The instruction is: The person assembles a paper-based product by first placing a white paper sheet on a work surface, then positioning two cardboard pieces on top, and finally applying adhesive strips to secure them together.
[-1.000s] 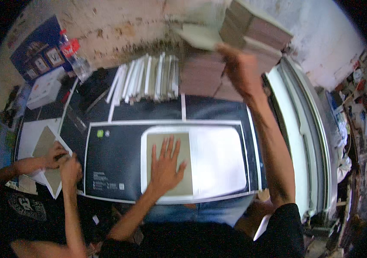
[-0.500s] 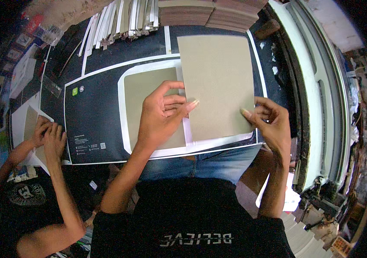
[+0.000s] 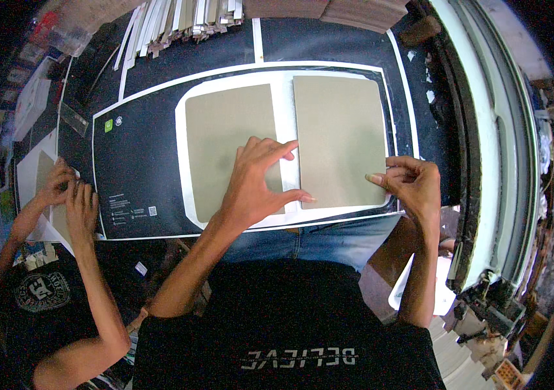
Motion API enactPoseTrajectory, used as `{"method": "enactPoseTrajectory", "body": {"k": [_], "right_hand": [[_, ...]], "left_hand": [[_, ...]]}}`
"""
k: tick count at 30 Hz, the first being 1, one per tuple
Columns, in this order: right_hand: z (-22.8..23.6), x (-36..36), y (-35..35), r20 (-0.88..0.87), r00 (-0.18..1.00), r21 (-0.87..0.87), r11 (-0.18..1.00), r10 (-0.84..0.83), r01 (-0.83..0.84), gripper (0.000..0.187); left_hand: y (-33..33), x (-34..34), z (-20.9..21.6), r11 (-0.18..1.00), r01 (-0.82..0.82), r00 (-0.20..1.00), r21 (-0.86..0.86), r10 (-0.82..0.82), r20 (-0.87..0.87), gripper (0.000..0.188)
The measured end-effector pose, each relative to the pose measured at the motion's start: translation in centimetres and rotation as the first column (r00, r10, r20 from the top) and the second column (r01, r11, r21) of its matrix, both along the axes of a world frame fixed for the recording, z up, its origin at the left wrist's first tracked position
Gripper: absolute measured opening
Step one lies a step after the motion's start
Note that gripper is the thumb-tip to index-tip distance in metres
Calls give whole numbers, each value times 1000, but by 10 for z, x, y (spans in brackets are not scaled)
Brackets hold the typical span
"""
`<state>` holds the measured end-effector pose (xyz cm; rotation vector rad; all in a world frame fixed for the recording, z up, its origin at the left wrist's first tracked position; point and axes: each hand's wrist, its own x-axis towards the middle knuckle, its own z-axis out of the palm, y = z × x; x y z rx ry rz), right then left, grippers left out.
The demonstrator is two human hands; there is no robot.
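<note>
A plain grey-brown board lies over the right part of a white-edged, cut-cornered area on a dark sheet. A second board of like size lies to its left, with a narrow white strip between them. My left hand rests over the second board's lower right, thumb and forefinger spread, their tips at the right board's left edge. My right hand pinches that board's right edge near its lower corner, thumb on top.
A co-worker's hands press on a white sheet with a board at the left. Bundled board strips and a brown board stack lie at the back. A long pale metal machine runs along the right side.
The right board has come down from a raised, tilted position to lie beside the other. My left hand has let go of its edge and spread its fingers; my right stays at its edge.
</note>
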<state>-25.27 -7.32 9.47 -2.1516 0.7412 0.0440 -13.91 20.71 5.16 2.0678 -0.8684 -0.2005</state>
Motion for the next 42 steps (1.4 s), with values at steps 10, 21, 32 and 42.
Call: {"method": "enactPoseTrajectory", "body": {"k": [10,21,32,42], "right_hand": [[3,3,8,0,1000,-24,1000,12,-12,38],[1,-2,9,29,999,-180,983,38,-32,39],[1,0,7,41,999,-104,994,21,-17,36],[1,3,7,2,999,-132,990,42,-41,35]], "left_hand": [[2,2,-5,999,21,1000,-42,-21,2,86],[3,1,-1,998,43,999,-35,-44,-23,88],[-9,36,18,941,192,964,278,-234,126,139],[-9,37,13,926,217,958,307,-263,116,147]]}}
